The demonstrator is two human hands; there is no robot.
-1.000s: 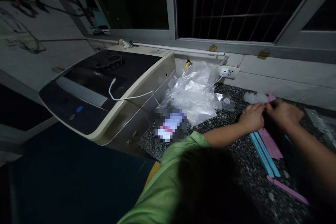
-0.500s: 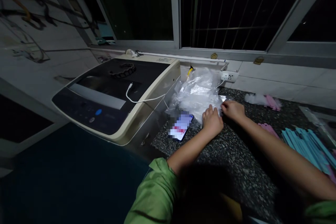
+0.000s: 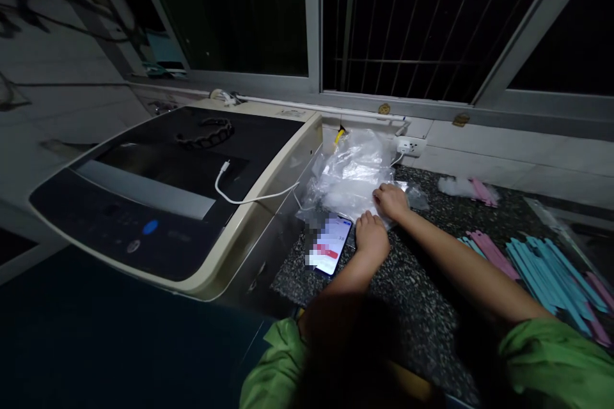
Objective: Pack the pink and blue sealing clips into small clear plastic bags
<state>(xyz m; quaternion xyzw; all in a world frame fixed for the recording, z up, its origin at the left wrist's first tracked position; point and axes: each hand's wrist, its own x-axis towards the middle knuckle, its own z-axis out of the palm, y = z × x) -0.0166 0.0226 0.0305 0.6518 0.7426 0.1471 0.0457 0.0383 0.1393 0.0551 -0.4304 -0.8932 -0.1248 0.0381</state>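
A loose heap of clear plastic bags (image 3: 352, 172) lies on the speckled countertop against the wall. My left hand (image 3: 371, 236) is at the heap's front edge, its fingers curled down over the plastic. Just beyond it, my right hand (image 3: 391, 201) has its fingers bent together and pinches the plastic near the heap's right side. Both sets of fingertips are partly hidden. A lit phone (image 3: 334, 246) rests left of my left hand, close to it but apart.
At left stands a washing machine (image 3: 268, 198) with a white cable (image 3: 254, 199) across its lid. Turquoise strips (image 3: 537, 275) and pink strips (image 3: 494, 252) lie to the right. Behind them is a bundle of pink strips in plastic (image 3: 482, 192). A socket (image 3: 410, 146) holds a charger.
My right hand has moved left over the bags, and my left hand has drawn slightly toward me with its fingers more curled. The camera view has shifted a little.
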